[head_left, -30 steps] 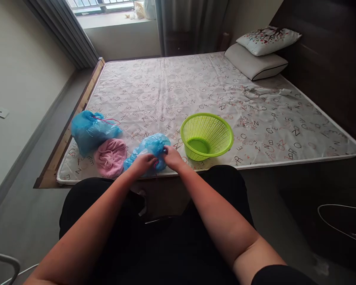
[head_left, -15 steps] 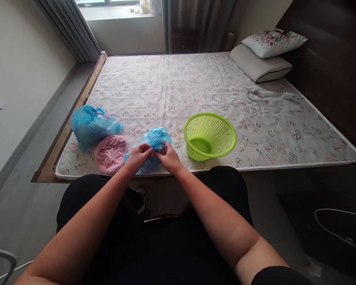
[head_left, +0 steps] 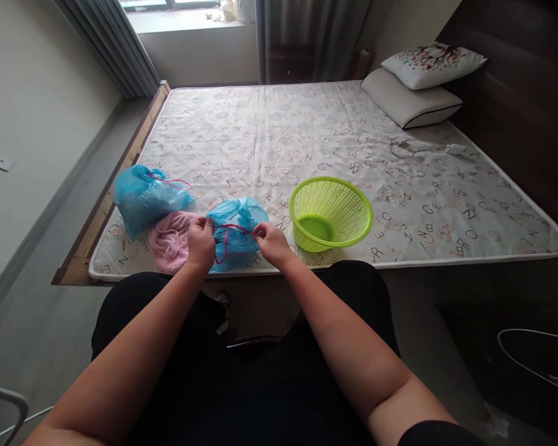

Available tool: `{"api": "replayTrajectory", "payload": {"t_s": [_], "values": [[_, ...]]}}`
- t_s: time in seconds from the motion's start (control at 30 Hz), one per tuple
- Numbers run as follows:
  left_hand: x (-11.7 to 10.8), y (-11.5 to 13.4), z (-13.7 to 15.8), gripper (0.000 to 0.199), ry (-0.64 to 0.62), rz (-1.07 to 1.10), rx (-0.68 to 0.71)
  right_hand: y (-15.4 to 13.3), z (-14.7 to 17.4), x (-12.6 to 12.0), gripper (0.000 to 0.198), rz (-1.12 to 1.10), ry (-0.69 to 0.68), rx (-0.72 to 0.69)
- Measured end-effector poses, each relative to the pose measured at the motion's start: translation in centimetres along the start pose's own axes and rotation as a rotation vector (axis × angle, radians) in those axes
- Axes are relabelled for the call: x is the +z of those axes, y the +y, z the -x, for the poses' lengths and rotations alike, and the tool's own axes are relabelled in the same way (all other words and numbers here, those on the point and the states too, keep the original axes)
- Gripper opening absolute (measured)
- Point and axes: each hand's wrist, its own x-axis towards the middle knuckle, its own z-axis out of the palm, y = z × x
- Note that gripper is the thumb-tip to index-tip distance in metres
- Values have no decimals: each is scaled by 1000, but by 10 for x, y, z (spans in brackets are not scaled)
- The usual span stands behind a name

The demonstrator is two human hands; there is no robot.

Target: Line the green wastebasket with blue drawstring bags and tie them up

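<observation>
My left hand (head_left: 201, 243) is closed with thumb and fingers on the red drawstring (head_left: 235, 227), and my right hand (head_left: 273, 244) pinches the same cord between thumb and fingertips, so that it stretches across between my two grips; I cannot tell whether I have a fold of plastic caught in my left fingers too. A loop of the cord dangles beside my left hand, at its three o'clock. Right under the cord is the smaller blue bag (head_left: 242, 246), crumpled and resting near the front edge of the mattress (head_left: 260, 136). With that bag as the middle of my dial and twelve straight away from me, the pink towel (head_left: 168, 243) lies bunched at nine o'clock, partly behind my left hand. At ten, just beyond the towel, sits the larger blue bag (head_left: 151, 201), a red cord trailing from its top. The green basket (head_left: 344, 201) stands upright between two and three, its wide mouth showing me its slatted inside. Farther out, near two, lie a white cable (head_left: 402, 150) and, beyond it, a patterned pillow (head_left: 433, 65) stacked on a plain pillow (head_left: 409, 102).
</observation>
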Motion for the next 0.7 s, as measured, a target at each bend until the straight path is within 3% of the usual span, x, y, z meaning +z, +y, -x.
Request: {"api": "replayTrajectory", "payload": {"t_s": [0.1,0.23,0.37,0.5,0.63,0.7], "values": [[2,5,2,22,-88,-5,-37,-1,1,-1,9,-72,-39,-82],[6,10,9,42,-296,146,-212,1,0,-5,31,-86,-101,-79],[4,13,7,51,-329,235,-221,5,-4,-10,13,105,-327,-70],[-1,16,-1,48,-237,284,-225,9,-6,-11,13,112,-264,-142],[0,18,-1,54,-317,393,-333,7,-4,0,29,73,-189,-272],[1,17,-1,55,-327,388,-340,5,-3,5,20,93,-200,-273]]}}
